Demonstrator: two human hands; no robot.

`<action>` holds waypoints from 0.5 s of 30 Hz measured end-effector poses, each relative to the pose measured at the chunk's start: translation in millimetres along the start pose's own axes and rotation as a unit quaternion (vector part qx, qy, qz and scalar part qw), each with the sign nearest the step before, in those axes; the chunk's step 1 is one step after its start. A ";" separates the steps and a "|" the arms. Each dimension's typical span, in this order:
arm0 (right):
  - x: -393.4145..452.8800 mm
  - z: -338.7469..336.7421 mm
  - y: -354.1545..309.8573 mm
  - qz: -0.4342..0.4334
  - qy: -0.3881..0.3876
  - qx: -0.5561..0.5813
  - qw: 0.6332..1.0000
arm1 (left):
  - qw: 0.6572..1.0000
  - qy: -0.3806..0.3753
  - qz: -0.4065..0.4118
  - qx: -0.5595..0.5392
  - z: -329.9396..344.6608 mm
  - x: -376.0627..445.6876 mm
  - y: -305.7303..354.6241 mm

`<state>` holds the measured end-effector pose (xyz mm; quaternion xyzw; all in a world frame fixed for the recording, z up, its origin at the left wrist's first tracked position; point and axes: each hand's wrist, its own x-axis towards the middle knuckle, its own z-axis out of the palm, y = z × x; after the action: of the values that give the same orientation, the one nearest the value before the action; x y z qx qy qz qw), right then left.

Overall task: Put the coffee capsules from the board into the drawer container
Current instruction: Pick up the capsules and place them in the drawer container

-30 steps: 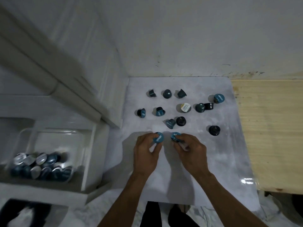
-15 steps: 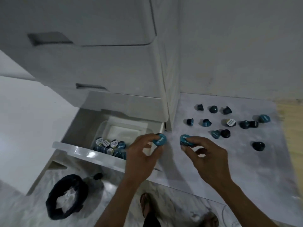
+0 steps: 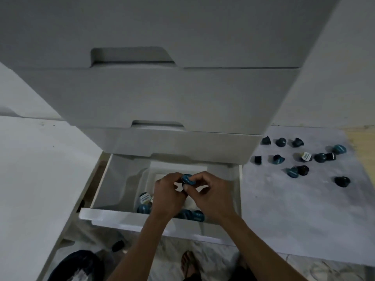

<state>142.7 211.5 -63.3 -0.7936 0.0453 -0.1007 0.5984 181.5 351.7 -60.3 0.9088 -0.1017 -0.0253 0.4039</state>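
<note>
white drawer cabinet (image 3: 162,94) | pale wall (image 3: 345,67) | marbled floor (image 3: 213,256) | dim light

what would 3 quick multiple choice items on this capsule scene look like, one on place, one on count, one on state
1. Where are the hands?
A. over the open drawer
B. over the board
C. on the floor

2. How many capsules lie on the board?
A. four
B. twelve
C. twenty

3. How is the bottom drawer?
A. shut
B. pulled open
C. taken out

Key: 1 A, the left hand and right hand hold teal capsules above the drawer container. 2 B, twelve capsules can be counted on the board. 3 B, the bottom drawer juts out, with capsules inside.
</note>
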 end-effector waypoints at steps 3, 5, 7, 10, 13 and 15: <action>9.3 10.7 -1.0 0.011 0.006 -0.006 1.000 | 0.999 0.010 0.027 0.018 1.4 11.6 -9.2; 15.8 13.8 1.9 0.020 0.010 -0.008 1.000 | 0.999 0.003 0.037 0.015 3.0 15.5 -12.8; 21.6 12.6 9.4 0.041 0.012 -0.005 0.999 | 0.999 -0.002 0.039 0.012 2.0 20.7 -22.4; 24.5 2.5 29.5 0.061 0.002 -0.046 0.997 | 1.000 -0.023 0.021 -0.002 -1.6 29.2 -43.2; 21.6 -9.7 52.5 0.064 -0.046 -0.154 0.985 | 0.998 -0.062 0.019 0.007 2.8 35.6 -58.4; 20.0 -11.9 63.4 0.065 -0.106 -0.243 0.962 | 0.996 -0.085 0.026 0.021 10.7 40.3 -62.1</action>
<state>162.7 178.8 -118.8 -0.9164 0.0557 0.0373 0.3946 229.8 376.1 -111.9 0.9085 -0.1595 -0.0899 0.3756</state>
